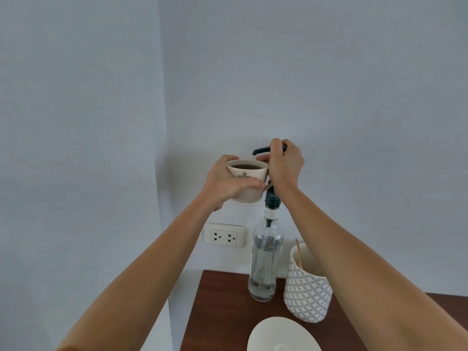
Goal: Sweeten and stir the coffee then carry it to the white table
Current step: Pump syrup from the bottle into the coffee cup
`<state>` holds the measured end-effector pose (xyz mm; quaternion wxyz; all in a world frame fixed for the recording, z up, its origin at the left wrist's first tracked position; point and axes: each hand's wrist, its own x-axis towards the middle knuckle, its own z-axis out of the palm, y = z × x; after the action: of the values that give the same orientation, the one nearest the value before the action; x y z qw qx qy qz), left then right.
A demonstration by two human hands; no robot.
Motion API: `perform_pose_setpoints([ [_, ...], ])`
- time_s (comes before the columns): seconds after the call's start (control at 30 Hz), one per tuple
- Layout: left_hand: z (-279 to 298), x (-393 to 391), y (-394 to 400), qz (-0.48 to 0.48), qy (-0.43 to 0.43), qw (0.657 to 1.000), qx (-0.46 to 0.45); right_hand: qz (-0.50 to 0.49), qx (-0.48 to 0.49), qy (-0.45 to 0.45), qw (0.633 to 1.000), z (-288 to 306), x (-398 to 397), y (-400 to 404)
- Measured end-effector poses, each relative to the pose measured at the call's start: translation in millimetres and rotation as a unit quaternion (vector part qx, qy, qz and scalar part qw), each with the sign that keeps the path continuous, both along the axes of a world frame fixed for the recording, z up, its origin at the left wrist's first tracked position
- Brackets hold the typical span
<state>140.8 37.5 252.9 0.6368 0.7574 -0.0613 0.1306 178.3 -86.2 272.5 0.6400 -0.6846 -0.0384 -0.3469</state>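
A cream coffee cup [249, 182] with dark coffee inside is held up in the air by my left hand [225, 184], which wraps its left side. A tall clear syrup bottle [264, 262] stands on the brown table [222, 312]. Its dark pump head [262, 150] reaches over the cup's rim, spout pointing down at the coffee. My right hand [285, 164] is closed on top of that pump. The cup's handle is mostly hidden behind my right wrist.
A patterned white-and-grey holder [307, 292] with wooden stir sticks [298, 253] stands right of the bottle. A white saucer [282, 335] lies at the table's near edge. A wall socket [225, 235] sits behind, left of the bottle. Walls close in behind and to the left.
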Motion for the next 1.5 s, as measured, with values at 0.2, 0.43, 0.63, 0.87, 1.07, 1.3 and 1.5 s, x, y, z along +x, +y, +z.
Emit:
perform_pose_setpoints([
  [0.2,-1,-1,0,0.001,-0.002,1.000,0.001,0.000,0.001,-0.003,1.000,-1,1,0],
  [0.43,-1,-1,0,-0.001,0.001,1.000,0.000,-0.001,-0.006,-0.011,1.000,-3,2,-2],
  [0.63,-2,0,0,-0.004,0.003,1.000,-0.005,-0.005,-0.018,-0.022,1.000,-4,2,-2],
  [0.87,0,-5,-2,-0.004,0.005,1.000,-0.005,0.018,-0.009,-0.008,1.000,-3,-1,-3],
  [1.07,6,-6,-4,-0.004,0.000,1.000,-0.005,0.045,0.034,0.028,0.998,8,-1,-2],
  [1.3,8,-6,-5,-0.003,0.002,1.000,-0.001,0.045,0.039,0.057,0.997,10,-4,-2],
  [1.5,7,-4,-4,-0.005,0.001,1.000,-0.001,0.038,0.032,0.052,0.997,9,-4,-1],
])
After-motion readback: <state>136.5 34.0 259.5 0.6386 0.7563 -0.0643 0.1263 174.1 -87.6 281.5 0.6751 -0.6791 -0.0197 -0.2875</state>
